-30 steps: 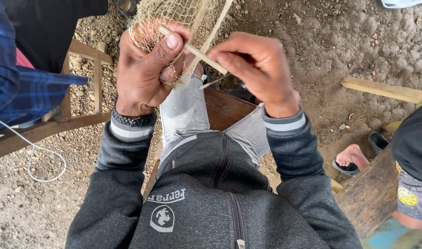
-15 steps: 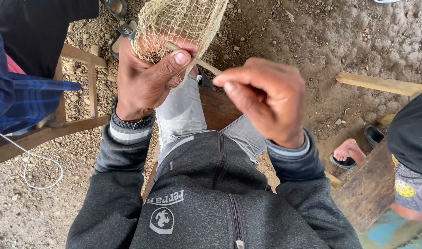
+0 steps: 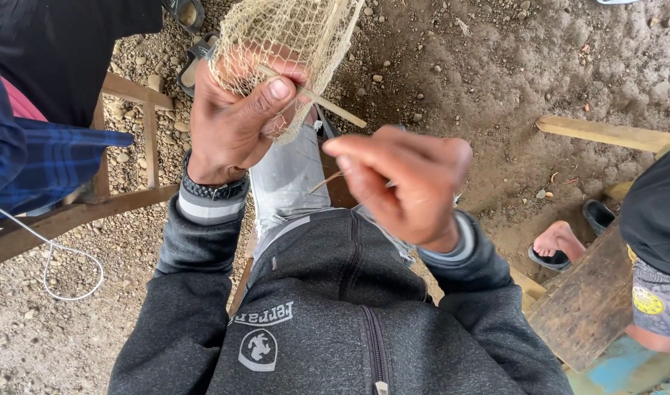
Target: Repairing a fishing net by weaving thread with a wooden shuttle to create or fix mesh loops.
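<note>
Gravelly dirt ground bears a white cord, sandals and wooden planks.

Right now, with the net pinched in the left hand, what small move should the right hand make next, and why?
Probably draw the right hand a little further back toward the body. The left hand pins the beige net and a thin stick under its thumb, while the right-hand grip seems to pinch a fine strand that is hard to trace; pulling would tighten it.

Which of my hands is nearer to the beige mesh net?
Left. The left hand grips the beige mesh net, thumb pressing a thin wooden stick against it. The right hand is lower, apart from it.
</note>
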